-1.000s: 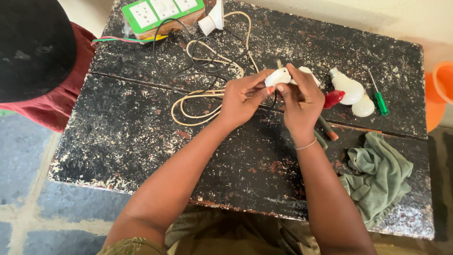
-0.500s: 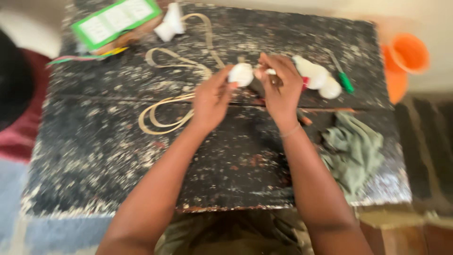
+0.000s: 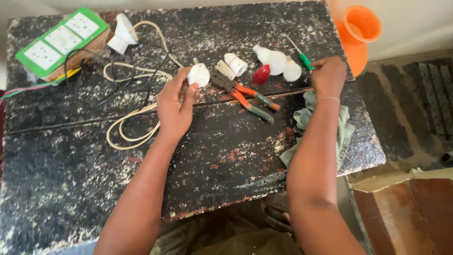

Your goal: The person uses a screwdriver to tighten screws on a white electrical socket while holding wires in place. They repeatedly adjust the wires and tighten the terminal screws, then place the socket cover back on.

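My left hand (image 3: pixel 175 106) holds a round white plug part (image 3: pixel 198 75) over the middle of the black paint-flecked table (image 3: pixel 85 179). My right hand (image 3: pixel 328 75) is far to the right, fingers curled around the handle of a green screwdriver (image 3: pixel 302 56) at the table's right edge. Between the hands lie orange-handled pliers (image 3: pixel 245 97), two white plug pieces (image 3: pixel 231 65), two white bulbs (image 3: pixel 278 63) and a small red bulb (image 3: pixel 261 74). A cream cable (image 3: pixel 134 127) loops on the table left of my left hand.
A green and white socket board (image 3: pixel 61 40) sits at the back left with thin wires and a white lamp holder (image 3: pixel 121 34). A grey-green cloth (image 3: pixel 342 130) lies under my right forearm. An orange plastic vessel (image 3: pixel 358 30) stands beyond the right edge. Cardboard (image 3: pixel 406 208) lies lower right.
My hands were together on the white plug; they have parted. The right hand moved right to the screwdriver, while the left keeps the plug part. The view swung rightward.
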